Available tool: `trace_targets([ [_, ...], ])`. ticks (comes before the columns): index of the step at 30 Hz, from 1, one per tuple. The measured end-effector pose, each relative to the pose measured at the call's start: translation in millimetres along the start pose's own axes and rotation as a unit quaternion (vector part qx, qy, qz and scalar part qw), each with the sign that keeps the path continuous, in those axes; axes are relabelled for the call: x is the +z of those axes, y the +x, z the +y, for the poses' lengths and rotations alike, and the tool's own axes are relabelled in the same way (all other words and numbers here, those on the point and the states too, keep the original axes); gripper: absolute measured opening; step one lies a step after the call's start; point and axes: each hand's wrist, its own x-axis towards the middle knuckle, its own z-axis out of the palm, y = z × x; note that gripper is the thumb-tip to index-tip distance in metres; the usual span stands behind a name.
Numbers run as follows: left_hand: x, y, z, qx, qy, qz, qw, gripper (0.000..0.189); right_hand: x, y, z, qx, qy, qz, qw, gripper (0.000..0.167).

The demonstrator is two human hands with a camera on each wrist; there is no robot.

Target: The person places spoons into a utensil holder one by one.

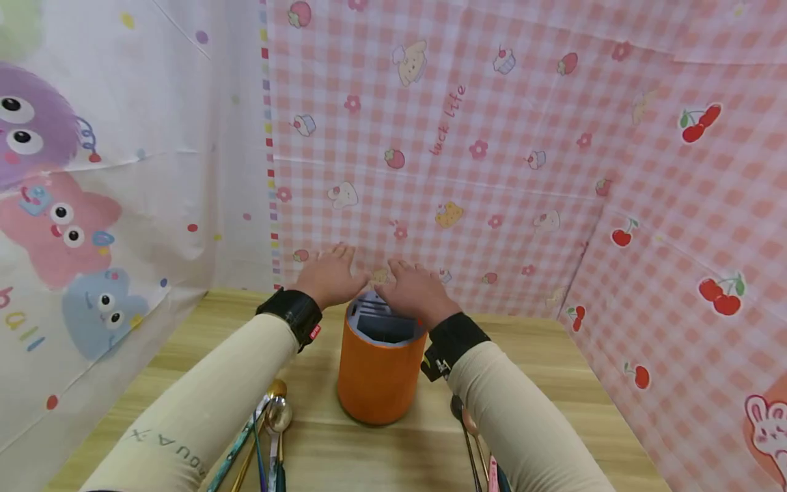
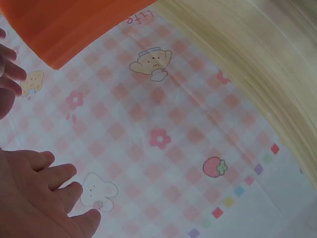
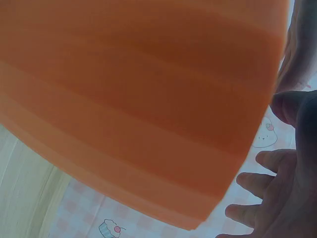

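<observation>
An orange cylindrical utensil holder (image 1: 378, 376) with a grey slotted top stands upright on the wooden table. My left hand (image 1: 332, 275) is beside the far left of its rim, fingers extended. Over the far right part of the top is my right hand (image 1: 415, 290), its fingers also straight and its wrist bent across the rim. The thumbs come close together; whether either hand touches the rim is unclear. In the left wrist view, the left hand (image 2: 39, 198) holds nothing. The right wrist view shows the right hand (image 3: 277, 193) with spread fingers by the holder's orange wall (image 3: 148, 99).
Several spoons and other long utensils (image 1: 277, 417) lie left of the holder, partly under my left sleeve. More utensils (image 1: 470, 430) lie on the right beside my right sleeve. Patterned cloth (image 1: 430, 137) hangs behind and at both sides of the wooden table (image 1: 320, 451).
</observation>
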Motion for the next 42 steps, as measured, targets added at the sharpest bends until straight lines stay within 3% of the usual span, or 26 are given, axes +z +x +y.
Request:
trace_targets([
  [11,-2.0,0.0,8.6,0.007,-0.024,0.000,0.9997,0.074,-1.7,-11.8,3.3,-0.011,-0.009,0.012,0.9998,0.067],
  [20,-3.8,3.1,7.3,0.010,-0.009,0.007,0.9999,0.073,-5.2,-12.4,6.2,-0.013,-0.024,0.009,0.9996,0.067],
  [27,-4.8,-1.8,4.5,0.012,0.000,0.007,0.9999,0.074,-10.0,-19.4,5.3,-0.013,0.000,-0.003,0.9999,0.066],
  [32,-11.8,-19.1,-4.0,0.009,-0.023,0.026,0.9993,0.068,-9.1,-29.1,-14.0,-0.046,0.039,0.031,0.9977,0.056],
  [36,-24.2,-46.0,-3.9,0.013,-0.090,0.032,0.9953,0.052,-10.6,-44.1,-36.4,-0.101,0.063,0.065,0.9908,0.038],
  [39,-29.2,-68.1,-5.0,0.032,-0.106,0.031,0.9934,0.033,-10.1,-56.6,-54.1,-0.143,0.073,0.068,0.9848,0.028],
  [42,-27.6,-88.8,-9.4,0.041,-0.103,0.024,0.9935,0.032,-4.4,-65.8,-70.2,-0.168,0.084,0.048,0.9810,0.020],
])
